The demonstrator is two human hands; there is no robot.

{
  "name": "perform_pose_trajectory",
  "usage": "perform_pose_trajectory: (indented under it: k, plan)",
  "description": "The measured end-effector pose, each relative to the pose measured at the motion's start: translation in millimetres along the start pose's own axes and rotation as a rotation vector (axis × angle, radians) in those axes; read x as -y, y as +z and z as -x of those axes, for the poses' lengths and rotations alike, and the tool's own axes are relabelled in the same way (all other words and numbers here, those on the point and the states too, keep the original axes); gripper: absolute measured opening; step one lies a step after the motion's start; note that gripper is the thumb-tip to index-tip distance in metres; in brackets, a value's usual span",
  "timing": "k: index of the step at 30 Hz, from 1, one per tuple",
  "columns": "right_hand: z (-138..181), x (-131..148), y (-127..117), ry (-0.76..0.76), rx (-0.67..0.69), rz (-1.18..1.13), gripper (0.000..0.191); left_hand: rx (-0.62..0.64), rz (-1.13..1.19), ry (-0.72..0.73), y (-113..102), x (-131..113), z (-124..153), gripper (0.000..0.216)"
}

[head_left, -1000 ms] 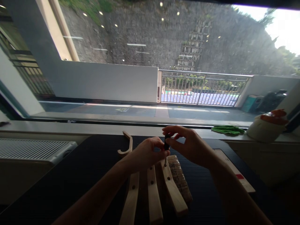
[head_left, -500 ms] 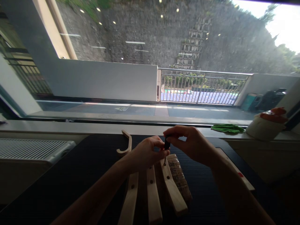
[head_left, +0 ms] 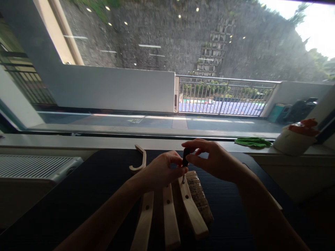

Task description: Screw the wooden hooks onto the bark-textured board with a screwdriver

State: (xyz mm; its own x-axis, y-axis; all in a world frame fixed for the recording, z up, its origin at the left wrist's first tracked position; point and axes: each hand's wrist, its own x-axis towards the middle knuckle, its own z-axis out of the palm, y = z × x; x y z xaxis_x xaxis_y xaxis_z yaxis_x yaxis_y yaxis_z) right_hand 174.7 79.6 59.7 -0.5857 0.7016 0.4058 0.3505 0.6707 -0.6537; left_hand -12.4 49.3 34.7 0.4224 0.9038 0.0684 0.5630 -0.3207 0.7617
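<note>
Right hand [head_left: 214,162] pinches the screwdriver [head_left: 185,157] upright on the rightmost slat [head_left: 192,209], left hand [head_left: 162,170] curled shut at its tip; fastening seemingly midway, middle slat [head_left: 170,216] waiting

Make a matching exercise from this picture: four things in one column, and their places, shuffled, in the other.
Things
1. curved wooden piece
2. green cloth
3. dark-handled tool
4. white radiator

Places
A. on the window sill, to the right
B. pinched in the right hand
C. lying on the dark table, left of the hands
D. below the sill, at the far left

Pairs: 1-C, 2-A, 3-B, 4-D
</note>
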Motion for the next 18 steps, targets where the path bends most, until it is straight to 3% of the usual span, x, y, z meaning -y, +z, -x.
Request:
perform_pose_trajectory:
  k: [6,18]
  plan:
    - [-0.9,-4.2,-3.6,-0.018,0.049,-0.083,0.024,0.032,0.018,0.005,-0.4,-1.1,-0.6,0.034]
    - [-3.0,-7.3,0.5,0.013,-0.010,-0.101,0.021,0.036,0.000,-0.002,-0.2,-2.0,0.3,0.031]
